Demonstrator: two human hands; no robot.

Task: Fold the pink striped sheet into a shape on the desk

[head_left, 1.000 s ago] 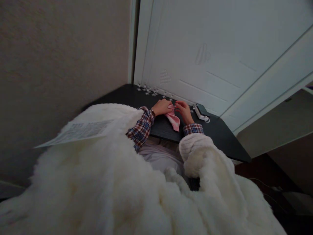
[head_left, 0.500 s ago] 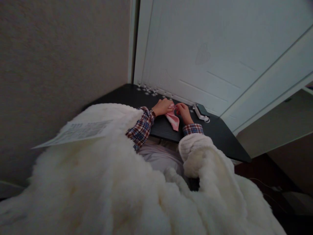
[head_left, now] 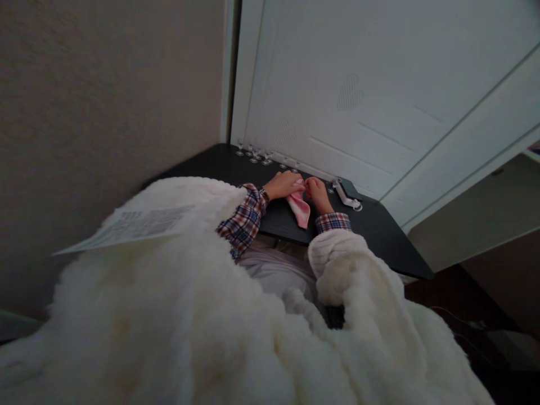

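The bare left hand (head_left: 283,184) holds a folded pink cloth (head_left: 300,211) over a flat black tabletop (head_left: 379,239), the bare right hand (head_left: 318,194) just beside.

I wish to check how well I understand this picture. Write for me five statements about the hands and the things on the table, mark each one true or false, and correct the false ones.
1. The left hand holds a pink cloth. True.
2. The cloth covers the small glasses by the door. False: those glasses stand uncovered, apart from the cloth.
3. The right hand is close to the left one. True.
4. The table is white. False: the table is black.
5. A dark, flat object is to the right of the right hand. True.
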